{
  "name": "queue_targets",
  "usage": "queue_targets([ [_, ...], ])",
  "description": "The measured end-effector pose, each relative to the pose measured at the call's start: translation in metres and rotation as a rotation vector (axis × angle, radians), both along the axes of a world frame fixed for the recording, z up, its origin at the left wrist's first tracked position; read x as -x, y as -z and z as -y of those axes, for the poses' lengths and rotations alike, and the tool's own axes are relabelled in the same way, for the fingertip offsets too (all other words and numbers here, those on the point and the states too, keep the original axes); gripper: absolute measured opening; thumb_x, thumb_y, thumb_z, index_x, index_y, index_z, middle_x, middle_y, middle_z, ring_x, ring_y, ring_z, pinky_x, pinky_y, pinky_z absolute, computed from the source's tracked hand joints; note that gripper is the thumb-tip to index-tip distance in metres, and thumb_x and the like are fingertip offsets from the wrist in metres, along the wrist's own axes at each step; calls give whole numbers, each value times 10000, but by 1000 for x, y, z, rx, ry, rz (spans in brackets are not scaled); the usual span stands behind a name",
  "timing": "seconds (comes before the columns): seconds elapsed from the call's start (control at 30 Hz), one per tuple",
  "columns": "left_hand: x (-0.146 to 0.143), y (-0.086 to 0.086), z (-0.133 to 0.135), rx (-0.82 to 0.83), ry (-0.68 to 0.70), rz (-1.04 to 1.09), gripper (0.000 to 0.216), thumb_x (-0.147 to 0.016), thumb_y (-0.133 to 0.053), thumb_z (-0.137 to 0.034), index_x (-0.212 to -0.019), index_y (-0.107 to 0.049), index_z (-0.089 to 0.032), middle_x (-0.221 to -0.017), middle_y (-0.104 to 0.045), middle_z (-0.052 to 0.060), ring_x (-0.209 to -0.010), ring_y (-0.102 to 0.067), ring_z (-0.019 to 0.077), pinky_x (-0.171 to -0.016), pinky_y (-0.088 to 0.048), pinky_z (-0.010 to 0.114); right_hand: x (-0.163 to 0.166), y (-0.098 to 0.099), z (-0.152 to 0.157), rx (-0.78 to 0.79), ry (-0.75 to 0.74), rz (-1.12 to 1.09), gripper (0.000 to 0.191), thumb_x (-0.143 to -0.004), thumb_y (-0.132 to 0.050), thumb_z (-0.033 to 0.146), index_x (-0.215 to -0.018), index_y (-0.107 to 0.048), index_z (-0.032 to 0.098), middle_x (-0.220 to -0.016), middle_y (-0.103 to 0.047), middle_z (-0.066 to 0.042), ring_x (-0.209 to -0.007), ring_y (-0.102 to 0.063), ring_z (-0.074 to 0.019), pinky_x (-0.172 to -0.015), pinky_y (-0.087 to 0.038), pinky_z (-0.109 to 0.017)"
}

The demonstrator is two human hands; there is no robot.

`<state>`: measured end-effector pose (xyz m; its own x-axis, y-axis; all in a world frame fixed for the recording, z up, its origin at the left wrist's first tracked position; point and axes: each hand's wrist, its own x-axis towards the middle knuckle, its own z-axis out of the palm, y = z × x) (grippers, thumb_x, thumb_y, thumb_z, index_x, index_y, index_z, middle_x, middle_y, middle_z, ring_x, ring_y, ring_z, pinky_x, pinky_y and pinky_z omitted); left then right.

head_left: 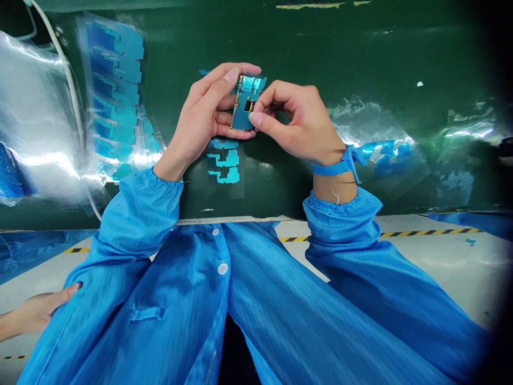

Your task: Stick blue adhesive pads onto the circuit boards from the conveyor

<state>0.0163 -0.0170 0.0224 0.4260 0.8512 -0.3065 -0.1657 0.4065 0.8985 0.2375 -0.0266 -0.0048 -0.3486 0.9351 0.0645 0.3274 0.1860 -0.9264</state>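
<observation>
Above the green mat (304,48), our left hand (202,120) clamps the board (243,104) by its edges; right hand (298,123) pinches at its middle, maybe a film. We'd keep the board steady, press evenly. Film sheets (116,91) lie left.

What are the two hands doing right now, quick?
Left hand: closed, holding the small blue circuit board.
Right hand: fingertips pinched on the same board.

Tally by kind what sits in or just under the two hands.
Circuit board, held between left hand and right hand: 1
Teal sticker pieces on the green mat below: 2
Blue wrist strap: 1
Total: 4
</observation>
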Motion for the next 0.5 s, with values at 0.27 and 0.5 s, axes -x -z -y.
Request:
queue_targets([
  [0.27,1,4,-2,-9,2,-3,356,-953,-751,-579,-1208,-801,-335,-1092,-865,16,-951,-869,324,-806,-739,405,-2,1,1,-73,-17,15,497,-972,-833,759,-899,-710,284,-887,-749,-29,-767,-659,-226,-707,-578,-411],
  [0.5,1,5,-2,-25,6,45,318,-984,-742,-529,-1201,-806,-305,-1094,-856,24,-932,-866,326,-790,-748,432,-3,6,-1,-59,-9,19,440,-968,-872,697,-907,-713,291,-892,-761,-38,-767,-648,-219,-708,-573,-398],
])
